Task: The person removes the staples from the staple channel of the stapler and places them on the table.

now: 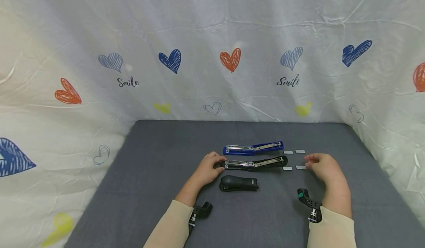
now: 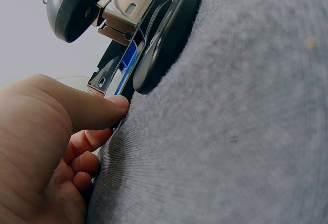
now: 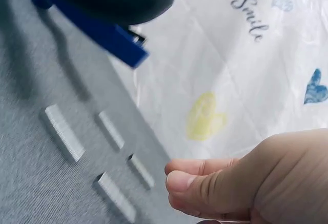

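My left hand point(image 1: 207, 168) grips the left end of an opened black stapler point(image 1: 270, 162), thumb on the near side. Its lid is swung back to the right, baring the metal staple channel. Behind it lies an opened blue stapler point(image 1: 253, 152), and in front a closed black stapler point(image 1: 239, 183). To the right of the staplers, several silver staple strips lie in two rows. Close beside the near-row right strip point(image 1: 300, 167) is my right hand point(image 1: 325, 168). In the right wrist view its thumb point(image 3: 180, 181) and fingers are loosely bent together, with nothing visible between them.
A grey cloth covers the table point(image 1: 172, 141). White curtain point(image 1: 199, 85) printed with hearts hangs behind and at both sides. Each wrist wears a black camera mount, the left one point(image 1: 203, 210) close to the cloth, right of the left forearm.
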`<action>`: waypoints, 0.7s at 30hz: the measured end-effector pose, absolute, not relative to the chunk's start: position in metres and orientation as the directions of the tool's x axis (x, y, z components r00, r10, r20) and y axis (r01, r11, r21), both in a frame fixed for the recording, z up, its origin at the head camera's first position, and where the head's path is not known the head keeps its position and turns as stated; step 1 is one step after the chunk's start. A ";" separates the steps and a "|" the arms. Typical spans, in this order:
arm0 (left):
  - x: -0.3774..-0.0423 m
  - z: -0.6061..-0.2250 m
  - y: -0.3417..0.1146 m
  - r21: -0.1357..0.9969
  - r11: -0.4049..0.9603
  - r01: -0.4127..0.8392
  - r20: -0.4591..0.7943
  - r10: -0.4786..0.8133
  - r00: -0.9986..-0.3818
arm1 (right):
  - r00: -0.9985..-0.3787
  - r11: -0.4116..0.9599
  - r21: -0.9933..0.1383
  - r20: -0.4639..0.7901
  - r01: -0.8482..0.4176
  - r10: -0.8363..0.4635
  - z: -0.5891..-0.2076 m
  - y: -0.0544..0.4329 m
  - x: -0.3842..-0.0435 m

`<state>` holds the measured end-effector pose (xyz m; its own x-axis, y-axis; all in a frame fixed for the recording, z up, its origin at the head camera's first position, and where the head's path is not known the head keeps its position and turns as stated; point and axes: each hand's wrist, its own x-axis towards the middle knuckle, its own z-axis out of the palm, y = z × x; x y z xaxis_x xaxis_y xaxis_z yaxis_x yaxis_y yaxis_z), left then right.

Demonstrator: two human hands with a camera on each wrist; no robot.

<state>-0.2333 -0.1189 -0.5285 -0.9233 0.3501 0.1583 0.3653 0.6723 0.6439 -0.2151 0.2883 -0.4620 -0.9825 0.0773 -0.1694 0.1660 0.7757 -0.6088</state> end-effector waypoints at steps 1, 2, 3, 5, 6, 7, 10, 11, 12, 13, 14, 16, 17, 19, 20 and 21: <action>-0.233 -0.529 -0.119 0.646 0.671 0.365 0.158 0.349 -0.924 | -0.983 0.775 -0.611 -0.167 0.160 0.071 -0.460 0.288 -0.215; -0.233 -0.528 -0.119 0.645 0.672 0.365 0.159 0.349 -0.923 | -0.984 0.775 -0.613 -0.166 0.157 0.067 -0.457 0.286 -0.214; -0.233 -0.528 -0.119 0.647 0.671 0.362 0.156 0.348 -0.925 | -0.984 0.773 -0.615 -0.164 0.155 0.066 -0.454 0.285 -0.214; -0.234 -0.528 -0.119 0.648 0.670 0.362 0.158 0.347 -0.925 | -0.985 0.771 -0.618 -0.156 0.152 0.069 -0.448 0.281 -0.213; -0.233 -0.528 -0.119 0.647 0.670 0.364 0.159 0.347 -0.924 | -0.987 0.772 -0.618 -0.148 0.147 0.069 -0.446 0.278 -0.212; -0.233 -0.528 -0.119 0.645 0.671 0.365 0.161 0.347 -0.924 | -0.988 0.775 -0.616 -0.138 0.139 0.068 -0.443 0.276 -0.212; -0.233 -0.527 -0.119 0.648 0.669 0.364 0.162 0.346 -0.924 | -0.993 0.787 -0.608 -0.106 0.106 0.052 -0.434 0.270 -0.210; -0.233 -0.527 -0.119 0.648 0.668 0.365 0.163 0.347 -0.924 | -0.994 0.791 -0.605 -0.099 0.094 0.043 -0.431 0.267 -0.209; -0.233 -0.527 -0.119 0.649 0.667 0.367 0.166 0.347 -0.923 | -0.995 0.791 -0.605 -0.098 0.087 0.034 -0.428 0.265 -0.208; -0.233 -0.526 -0.119 0.649 0.666 0.367 0.166 0.347 -0.923 | -0.995 0.792 -0.606 -0.098 0.080 0.025 -0.425 0.263 -0.207; -0.233 -0.526 -0.119 0.650 0.664 0.370 0.169 0.349 -0.922 | -0.995 0.790 -0.609 -0.097 0.072 0.015 -0.422 0.260 -0.206; -0.233 -0.526 -0.119 0.647 0.662 0.379 0.176 0.354 -0.919 | -0.996 0.786 -0.616 -0.092 0.052 -0.006 -0.416 0.255 -0.204; -0.233 -0.527 -0.119 0.643 0.663 0.383 0.179 0.356 -0.917 | -0.996 0.782 -0.622 -0.091 0.042 -0.019 -0.413 0.252 -0.202; -0.233 -0.527 -0.119 0.639 0.663 0.390 0.183 0.362 -0.914 | -0.996 0.777 -0.630 -0.076 0.014 -0.044 -0.408 0.246 -0.200; -0.233 -0.527 -0.119 0.637 0.664 0.392 0.182 0.364 -0.913 | -0.996 0.774 -0.633 -0.066 -0.001 -0.055 -0.405 0.242 -0.198; -0.233 -0.527 -0.119 0.637 0.665 0.390 0.180 0.364 -0.914 | -0.996 0.772 -0.636 -0.056 -0.014 -0.065 -0.403 0.239 -0.197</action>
<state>-0.2331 -0.1192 -0.5272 -0.9139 0.3639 0.1801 0.3903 0.6652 0.6365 -0.1969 0.2387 -0.4031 -0.9964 -0.0646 -0.0557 -0.0145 0.7718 -0.6357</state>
